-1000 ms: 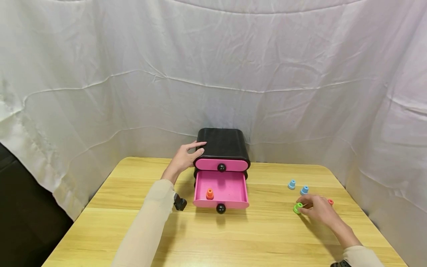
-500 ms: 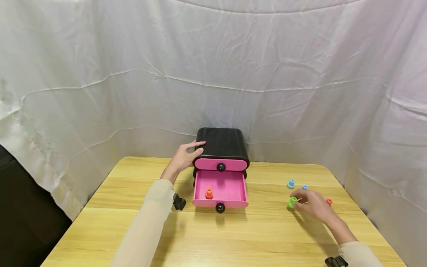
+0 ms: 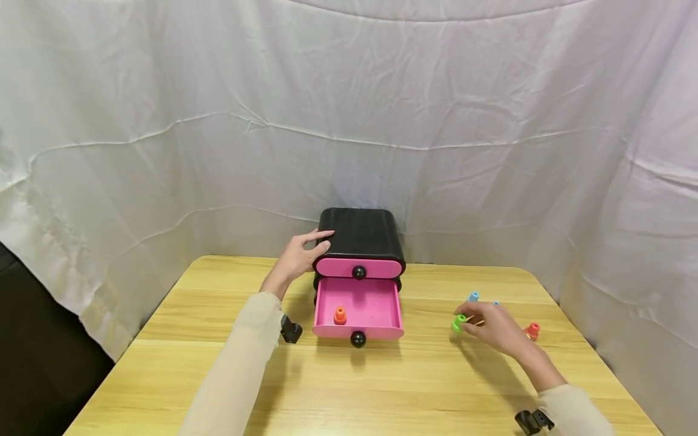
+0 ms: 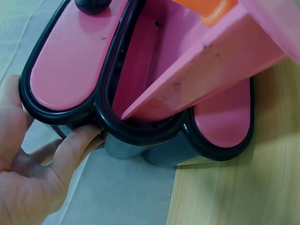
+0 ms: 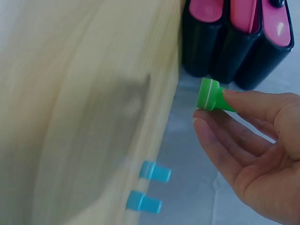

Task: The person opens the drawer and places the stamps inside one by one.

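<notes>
A small black cabinet (image 3: pixel 360 233) with pink drawers stands at the back of the wooden table (image 3: pixel 349 381). Its middle drawer (image 3: pixel 358 312) is pulled out and holds an orange peg (image 3: pixel 340 315). My left hand (image 3: pixel 299 257) rests against the cabinet's left side, fingers straight along the black casing (image 4: pixel 70 150). My right hand (image 3: pixel 491 327) pinches a green peg (image 3: pixel 458 323) above the table, right of the open drawer. In the right wrist view the green peg (image 5: pixel 212 95) sits between fingertips, the cabinet (image 5: pixel 234 42) beyond it.
Two blue pegs (image 5: pixel 147 187) lie on the table near my right hand; one blue peg (image 3: pixel 472 297) shows behind it in the head view. A red peg (image 3: pixel 531 330) stands to the right. White cloth (image 3: pixel 349 121) walls the table in.
My right hand has lifted the green peg and carried it left, toward the open drawer. The left hand stays on the cabinet.
</notes>
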